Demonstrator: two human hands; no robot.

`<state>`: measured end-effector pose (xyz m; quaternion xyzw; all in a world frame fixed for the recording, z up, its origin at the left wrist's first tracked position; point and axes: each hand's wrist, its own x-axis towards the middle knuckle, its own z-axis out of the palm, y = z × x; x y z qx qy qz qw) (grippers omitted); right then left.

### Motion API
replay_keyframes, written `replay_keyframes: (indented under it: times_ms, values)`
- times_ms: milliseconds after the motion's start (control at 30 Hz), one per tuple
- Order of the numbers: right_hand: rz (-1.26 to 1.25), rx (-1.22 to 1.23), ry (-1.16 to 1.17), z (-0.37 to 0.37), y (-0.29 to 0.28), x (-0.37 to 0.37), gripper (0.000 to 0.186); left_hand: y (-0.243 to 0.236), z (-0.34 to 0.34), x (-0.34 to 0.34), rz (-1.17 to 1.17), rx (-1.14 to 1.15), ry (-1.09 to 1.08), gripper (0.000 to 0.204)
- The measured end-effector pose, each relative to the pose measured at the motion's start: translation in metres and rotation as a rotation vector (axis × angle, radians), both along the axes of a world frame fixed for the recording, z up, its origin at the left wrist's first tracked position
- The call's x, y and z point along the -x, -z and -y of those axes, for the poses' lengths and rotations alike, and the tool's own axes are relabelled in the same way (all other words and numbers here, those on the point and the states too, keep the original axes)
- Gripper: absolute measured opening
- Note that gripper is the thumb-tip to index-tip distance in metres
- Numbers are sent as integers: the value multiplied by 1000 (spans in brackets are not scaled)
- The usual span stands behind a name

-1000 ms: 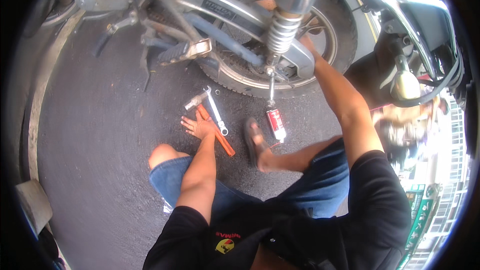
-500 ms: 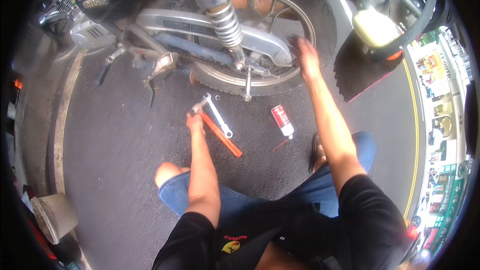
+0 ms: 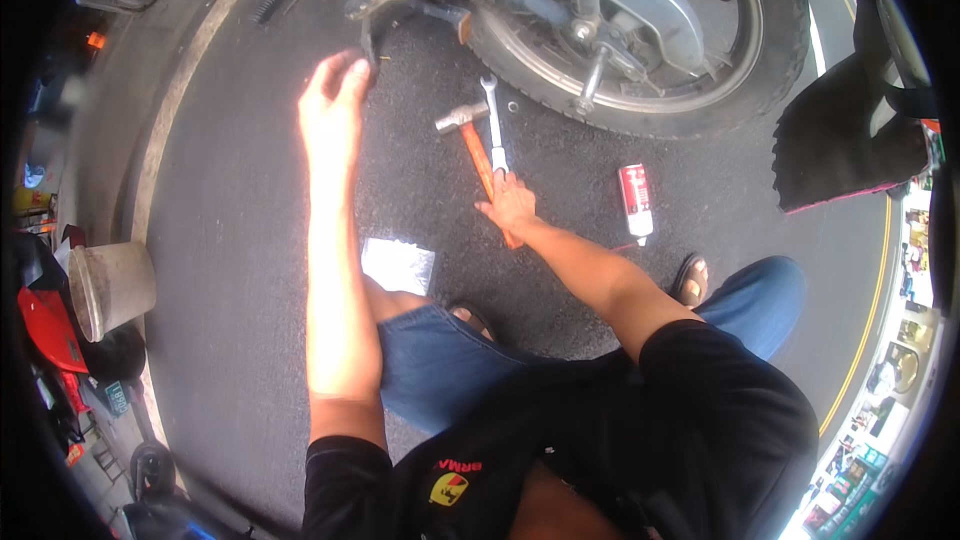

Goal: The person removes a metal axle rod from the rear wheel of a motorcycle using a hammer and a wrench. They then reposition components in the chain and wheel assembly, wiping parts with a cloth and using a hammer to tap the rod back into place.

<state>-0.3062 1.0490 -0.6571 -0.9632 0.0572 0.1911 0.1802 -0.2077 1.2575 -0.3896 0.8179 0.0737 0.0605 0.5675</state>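
Observation:
My right hand (image 3: 512,204) lies over the wooden handle of a hammer (image 3: 475,146), its fingers about the handle and its thumb out to the left. The hammer rests on the asphalt, metal head away from me. Beside it lies a silver combination wrench (image 3: 494,120), its near end by my right fingertips. Raised at the left, my left hand (image 3: 333,100) has its thumb apart from the loosely bent fingers, with nothing visible in it. A small metal nut or ring (image 3: 513,106) sits right of the wrench. Further right lies a red and white spray can (image 3: 634,202).
A motorcycle's rear wheel (image 3: 640,112), with an axle part (image 3: 594,80) sticking out, stands beyond the tools. A silvery-white packet (image 3: 398,266) lies by my left knee. A bucket (image 3: 115,285) stands at the left kerb. A dark mudguard (image 3: 835,145) hangs at the right.
My left hand has let go of the hammer head and moved up and left. My right hand has come from the wheel to the hammer handle. The view has shifted left.

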Motion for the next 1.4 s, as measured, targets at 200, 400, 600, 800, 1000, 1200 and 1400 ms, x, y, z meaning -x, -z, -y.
replay_keyframes:
  times_ms: [200,400,600,800,1000,1200,1400]
  values:
    - [-71,-228,262,22,-23,-2,53,-15,38,1,202,97,102,31]
    - [-287,-631,119,107,-65,14,28,-24,100,10,328,74,202,29]
    - [-128,-380,-407,224,-61,75,40,-48,175,31,458,-140,195,31]
    - [-100,-371,-624,352,-61,62,45,-79,241,47,448,-189,116,36]
    - [216,-312,-918,485,-69,-16,41,-80,298,41,460,-420,-31,41]
    - [38,1,-953,561,-126,-61,39,-54,296,-22,517,-519,135,42]
    - [-120,292,-973,597,-189,-76,37,-57,303,-43,393,-973,-118,62]
